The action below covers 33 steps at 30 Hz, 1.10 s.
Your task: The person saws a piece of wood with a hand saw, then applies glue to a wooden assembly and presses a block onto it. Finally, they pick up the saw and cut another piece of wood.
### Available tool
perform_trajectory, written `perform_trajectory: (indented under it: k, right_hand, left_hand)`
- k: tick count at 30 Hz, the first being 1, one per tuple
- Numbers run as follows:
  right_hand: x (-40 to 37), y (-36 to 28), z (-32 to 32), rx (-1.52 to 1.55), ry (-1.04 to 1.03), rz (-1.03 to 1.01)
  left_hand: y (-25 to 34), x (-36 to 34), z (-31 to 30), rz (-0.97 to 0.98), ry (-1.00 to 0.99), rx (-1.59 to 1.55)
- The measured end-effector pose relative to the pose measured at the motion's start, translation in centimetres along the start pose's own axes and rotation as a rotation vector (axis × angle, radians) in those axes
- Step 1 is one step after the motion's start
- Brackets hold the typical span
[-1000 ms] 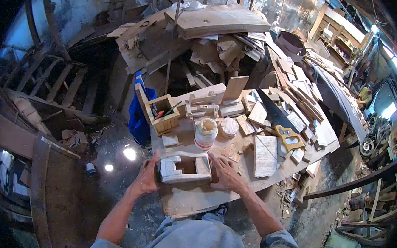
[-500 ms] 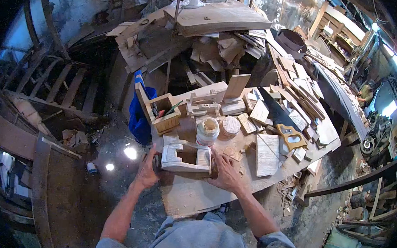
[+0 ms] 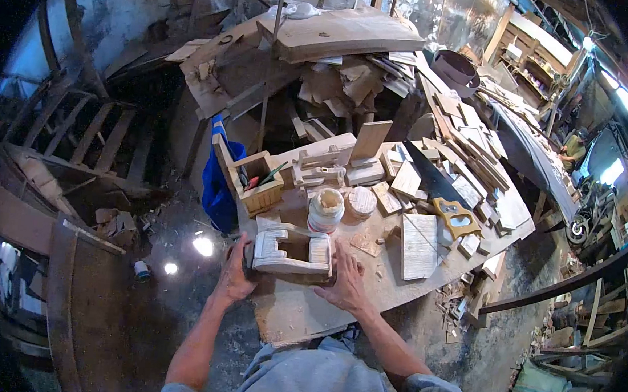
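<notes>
A pale wooden frame-like piece, with curved sides and a rectangular opening, lies near the front left of the workbench. My left hand is at its left end, fingers stretched along that side. At the right end is my right hand, fingers spread and the thumb near the front corner. Dark shadow hides whether the fingertips touch the wood. Just behind the piece stands an uncapped jar with a pale, crusted rim. Beside the jar sits a round wooden block.
A wooden box holds tools at the back left, by a blue bag. A handsaw lies among offcuts to the right, behind a flat board. A person is far off at right.
My right hand has shifted slightly left and toward me, its thumb now near the piece's front corner. My left hand has barely moved. The wooden piece stays in place.
</notes>
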State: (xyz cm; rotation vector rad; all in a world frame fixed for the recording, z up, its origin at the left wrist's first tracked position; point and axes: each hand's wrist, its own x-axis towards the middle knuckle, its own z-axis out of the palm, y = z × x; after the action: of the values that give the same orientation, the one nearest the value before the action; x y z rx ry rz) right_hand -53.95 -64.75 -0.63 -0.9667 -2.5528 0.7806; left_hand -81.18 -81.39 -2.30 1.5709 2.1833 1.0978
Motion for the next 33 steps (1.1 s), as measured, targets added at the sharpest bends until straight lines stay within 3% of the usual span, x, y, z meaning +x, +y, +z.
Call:
perform_trajectory:
  k: [5, 11, 16, 22, 28, 33]
  right_hand:
    - [1.5, 0.9, -3.3, 0.032, -0.102, -0.063]
    - [1.3, 0.9, -3.5, 0.009, -0.143, -0.048]
    - [-0.3, 0.2, -1.7, 0.068, -0.053, 0.033]
    - [-1.4, 0.3, 1.3, 0.019, 0.089, -0.022]
    - [-2.0, -3.3, 2.3, -0.119, 0.235, 0.088]
    - [-1.9, -3.7, 3.0, -0.142, 0.236, 0.138]
  left_hand:
    - [1.1, 2.9, -2.4, -0.077, -0.288, 0.05]
    - [-0.5, 5.2, -2.4, 0.004, -0.415, 0.133]
    - [-0.5, 5.6, -2.2, 0.067, -0.412, 0.134]
    - [-1.6, 5.3, -2.1, 0.065, -0.416, 0.053]
    - [-1.7, 5.0, -2.0, 0.075, -0.384, 0.033]
    - [-2.9, 4.6, -1.4, 0.137, -0.335, -0.042]
